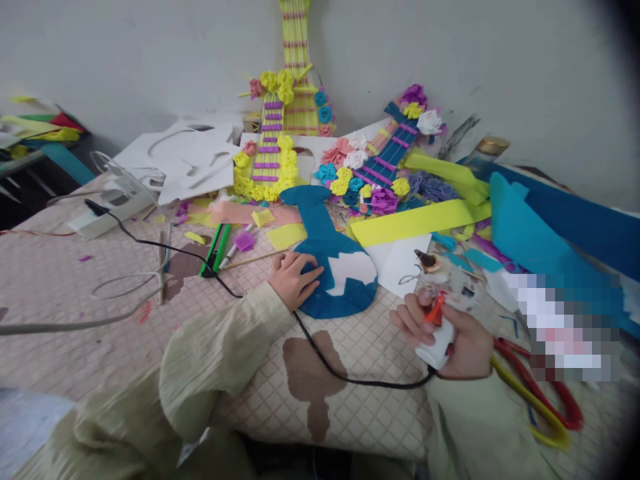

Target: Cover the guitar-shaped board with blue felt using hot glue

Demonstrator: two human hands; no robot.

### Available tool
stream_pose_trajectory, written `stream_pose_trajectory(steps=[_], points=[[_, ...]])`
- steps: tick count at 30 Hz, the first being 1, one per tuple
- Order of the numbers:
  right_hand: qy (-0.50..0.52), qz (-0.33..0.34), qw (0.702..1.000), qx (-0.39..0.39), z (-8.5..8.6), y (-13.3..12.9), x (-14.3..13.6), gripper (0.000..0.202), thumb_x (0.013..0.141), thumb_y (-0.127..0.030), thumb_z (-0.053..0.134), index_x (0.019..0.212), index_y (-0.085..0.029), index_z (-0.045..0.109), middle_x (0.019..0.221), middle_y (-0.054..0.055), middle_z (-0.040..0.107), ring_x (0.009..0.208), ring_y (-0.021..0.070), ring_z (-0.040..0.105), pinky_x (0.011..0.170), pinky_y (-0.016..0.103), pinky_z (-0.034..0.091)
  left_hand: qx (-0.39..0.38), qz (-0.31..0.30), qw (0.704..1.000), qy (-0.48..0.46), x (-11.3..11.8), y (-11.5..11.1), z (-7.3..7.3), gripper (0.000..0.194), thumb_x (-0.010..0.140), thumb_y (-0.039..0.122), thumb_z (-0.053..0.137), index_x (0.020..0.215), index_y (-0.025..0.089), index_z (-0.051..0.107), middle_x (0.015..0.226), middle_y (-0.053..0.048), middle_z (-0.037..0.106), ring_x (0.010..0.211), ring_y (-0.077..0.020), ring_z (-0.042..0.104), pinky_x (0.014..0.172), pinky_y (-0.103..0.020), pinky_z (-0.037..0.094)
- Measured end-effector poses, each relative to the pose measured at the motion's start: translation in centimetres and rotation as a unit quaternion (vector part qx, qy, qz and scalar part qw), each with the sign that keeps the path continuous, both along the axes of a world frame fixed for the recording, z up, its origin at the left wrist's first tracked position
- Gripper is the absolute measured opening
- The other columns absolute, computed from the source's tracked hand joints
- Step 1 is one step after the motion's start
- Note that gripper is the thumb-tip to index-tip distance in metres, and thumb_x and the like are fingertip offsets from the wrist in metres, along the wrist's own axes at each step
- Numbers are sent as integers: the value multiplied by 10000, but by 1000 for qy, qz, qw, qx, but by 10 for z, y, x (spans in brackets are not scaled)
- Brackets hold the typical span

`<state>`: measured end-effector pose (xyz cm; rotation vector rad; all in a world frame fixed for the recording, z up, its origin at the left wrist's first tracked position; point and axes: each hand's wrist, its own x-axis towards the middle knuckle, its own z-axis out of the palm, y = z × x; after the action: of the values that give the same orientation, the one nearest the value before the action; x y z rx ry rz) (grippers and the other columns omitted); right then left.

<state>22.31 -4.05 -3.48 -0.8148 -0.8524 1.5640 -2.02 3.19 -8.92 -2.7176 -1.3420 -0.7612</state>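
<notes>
My left hand (296, 280) lies on the left edge of a blue guitar-shaped cutout (350, 303), its fingers stretched over the surface. A jagged white patch (353, 272) shows on the cutout's round body. To the right, my right hand (445, 333) is closed around a hot glue gun (435, 347) with a white body and an orange trigger. The dark nozzle points up and to the left, apart from the cutout. From the gun's handle a black cord (360, 383) runs left, passing under my left forearm.
Behind stand decorated paper guitars, one yellow (267, 147) and one blue (390, 160). Scissors (545, 393) lie at right, near blue sheets (545, 220). A green cutter (216, 250), a power strip (113, 207) and paper scraps lie at left. A glass jar (485, 153) stands at the back right.
</notes>
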Motion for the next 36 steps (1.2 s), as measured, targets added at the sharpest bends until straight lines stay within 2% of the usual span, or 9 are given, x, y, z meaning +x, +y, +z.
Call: stream_pose_trajectory(steps=[5, 10, 15, 20, 29, 36], points=[[3, 7, 1000, -6, -2, 0, 2, 167, 681, -396, 559, 702, -235, 597, 449, -45, 327, 376, 71, 199, 408, 276, 182, 4, -41, 999, 13, 3, -2, 0, 317, 894, 344, 357, 1051, 256, 618, 1002, -52, 599, 896, -200, 501, 826, -420, 248], [-8, -4, 1000, -5, 2, 1, 0, 182, 678, -414, 571, 676, -232, 569, 452, -59, 291, 369, 68, 209, 425, 291, 219, -28, 4, 1000, 8, 12, -5, 4, 305, 838, 414, 450, 1009, 234, 627, 997, -55, 590, 877, -204, 494, 813, -411, 260], [-13, -8, 1000, -2, 5, 0, -2, 197, 669, -433, 576, 670, -237, 557, 454, -59, 274, 365, 63, 190, 384, 262, 154, -75, 32, 996, -28, 21, -5, 13, 240, 848, 331, 446, 907, 225, 654, 942, -44, 605, 875, -196, 482, 776, -375, 305], [9, 4, 1000, 3, 4, -1, -2, 168, 687, -402, 574, 694, -234, 585, 460, -57, 281, 377, 65, 208, 417, 274, 202, -72, 64, 995, -18, 29, -4, 15, 175, 811, 321, 511, 812, 198, 636, 908, -40, 614, 881, -209, 484, 766, -386, 302], [43, 16, 999, 1, 3, -1, 0, 158, 689, -359, 554, 713, -211, 603, 463, -43, 316, 383, 66, 212, 408, 269, 157, -59, 76, 995, 2, 33, -7, 14, 260, 781, 439, 534, 818, 186, 580, 904, -48, 591, 868, -215, 485, 754, -390, 282], [64, 19, 998, -9, 4, -2, -1, 151, 682, -330, 567, 720, -190, 612, 465, -39, 354, 392, 61, 247, 410, 253, 176, -72, 84, 994, 0, 34, -6, 14, 314, 765, 484, 528, 859, 187, 571, 931, -53, 577, 882, -226, 468, 766, -391, 281]])
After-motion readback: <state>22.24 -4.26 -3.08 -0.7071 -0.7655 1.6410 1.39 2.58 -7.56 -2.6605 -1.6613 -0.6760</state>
